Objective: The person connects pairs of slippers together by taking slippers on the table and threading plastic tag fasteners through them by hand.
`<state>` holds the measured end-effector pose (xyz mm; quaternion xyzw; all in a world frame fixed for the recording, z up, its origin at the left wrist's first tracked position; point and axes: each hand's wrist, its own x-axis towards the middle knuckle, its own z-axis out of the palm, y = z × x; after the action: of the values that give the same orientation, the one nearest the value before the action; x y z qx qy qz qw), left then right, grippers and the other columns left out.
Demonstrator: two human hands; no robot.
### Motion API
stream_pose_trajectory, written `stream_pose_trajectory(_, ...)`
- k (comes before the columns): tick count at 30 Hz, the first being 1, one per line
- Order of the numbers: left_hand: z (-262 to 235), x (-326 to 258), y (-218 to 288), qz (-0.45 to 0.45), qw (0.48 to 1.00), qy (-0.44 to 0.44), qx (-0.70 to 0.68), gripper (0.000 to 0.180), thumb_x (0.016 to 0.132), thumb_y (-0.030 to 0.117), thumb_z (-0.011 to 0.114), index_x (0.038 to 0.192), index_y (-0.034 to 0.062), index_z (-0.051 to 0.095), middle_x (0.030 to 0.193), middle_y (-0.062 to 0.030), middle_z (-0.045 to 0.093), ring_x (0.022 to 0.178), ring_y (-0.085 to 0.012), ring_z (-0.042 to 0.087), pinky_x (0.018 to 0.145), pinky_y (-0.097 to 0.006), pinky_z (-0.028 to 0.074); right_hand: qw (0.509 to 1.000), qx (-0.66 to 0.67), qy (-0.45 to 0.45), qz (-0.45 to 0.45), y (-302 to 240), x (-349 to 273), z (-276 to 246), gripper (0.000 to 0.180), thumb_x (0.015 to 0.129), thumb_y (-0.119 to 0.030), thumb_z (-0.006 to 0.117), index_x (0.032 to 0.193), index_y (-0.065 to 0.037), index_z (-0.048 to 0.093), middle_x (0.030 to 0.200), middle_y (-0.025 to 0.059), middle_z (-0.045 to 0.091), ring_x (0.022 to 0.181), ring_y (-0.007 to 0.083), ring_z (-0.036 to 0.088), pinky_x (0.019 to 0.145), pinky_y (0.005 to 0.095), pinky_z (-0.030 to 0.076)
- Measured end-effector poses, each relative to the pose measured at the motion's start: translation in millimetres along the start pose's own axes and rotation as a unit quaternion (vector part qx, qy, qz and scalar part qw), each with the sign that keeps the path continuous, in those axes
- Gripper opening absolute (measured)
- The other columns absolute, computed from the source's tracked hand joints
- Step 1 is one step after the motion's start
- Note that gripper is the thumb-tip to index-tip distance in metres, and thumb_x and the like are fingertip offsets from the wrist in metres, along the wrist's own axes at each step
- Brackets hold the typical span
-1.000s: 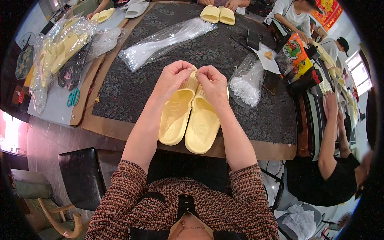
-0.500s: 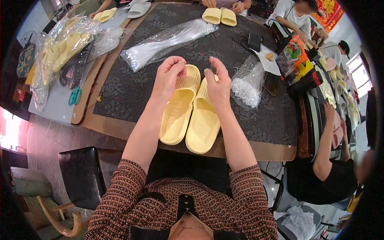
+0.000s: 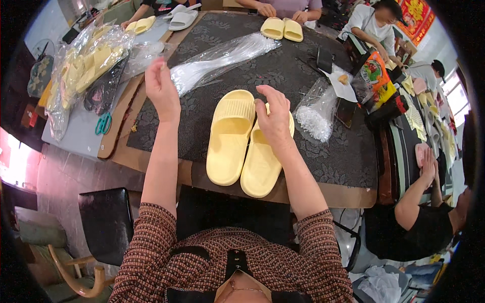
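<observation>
A pair of pale yellow slide slippers lies side by side before me, toes away: the left slipper (image 3: 226, 156) and the right slipper (image 3: 258, 174). Over the upper of the right one is my right hand (image 3: 277, 121), its thumb and fingers apart with nothing visible between them; it hides part of the strap. My left hand (image 3: 164, 93) is raised left of the pair, fingers pinched together near the end of a clear bag of long white plastic strands (image 3: 222, 63). Whatever the pinch holds, if anything, is too small to make out.
A clear bag of small clear pieces (image 3: 314, 118) lies right of the slippers. Bagged yellow slippers (image 3: 93, 65) and teal scissors (image 3: 103, 123) are at left. Across the table a person handles another yellow pair (image 3: 282, 29). An orange package (image 3: 375, 70) stands at right.
My hands have parted: the left moved left, away from the slippers, while the right stayed above the right slipper and its fingers spread. The view has shifted slightly.
</observation>
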<state>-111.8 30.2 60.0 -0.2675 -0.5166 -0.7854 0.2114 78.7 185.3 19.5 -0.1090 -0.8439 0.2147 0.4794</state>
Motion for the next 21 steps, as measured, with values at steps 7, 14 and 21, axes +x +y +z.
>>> stream_pose_trajectory(7,-35.4,-41.7,-50.8,-0.078,0.983,-0.075,0.147,0.013,0.093,0.008,0.049,0.097,-0.0012,0.057,0.095,-0.0066,0.062,0.090,-0.0132,0.056,0.083,-0.026,0.044,0.974,-0.003,-0.225,-0.019,-57.1,-5.9,-44.2,0.021,0.083,-0.011,0.060,0.103,-0.004,0.060,0.077,0.0172,0.063,0.073,0.0341,0.062,0.066,0.0452,0.049)
stream_pose_trajectory(14,-30.9,-50.5,-48.4,-0.127,0.972,-0.136,0.145,0.011,0.094,0.008,0.048,0.094,-0.0002,0.055,0.085,-0.0049,0.060,0.082,-0.0117,0.056,0.079,-0.025,0.044,0.953,-0.120,-0.277,-0.038,-57.2,-48.7,-43.9,0.032,0.084,-0.024,0.060,0.109,-0.006,0.054,0.079,0.0139,0.060,0.076,0.0290,0.062,0.063,0.0389,0.049)
stream_pose_trajectory(21,-33.6,-51.5,-57.8,-0.156,0.968,-0.151,0.125,0.011,0.094,0.009,0.049,0.094,0.0000,0.055,0.081,-0.0044,0.058,0.076,-0.0104,0.056,0.076,-0.025,0.047,0.954,-0.170,-0.248,-0.008,-46.3,-53.6,-17.3,0.021,0.088,-0.025,0.056,0.087,-0.004,0.054,0.078,0.0121,0.059,0.073,0.0265,0.062,0.063,0.0360,0.051)
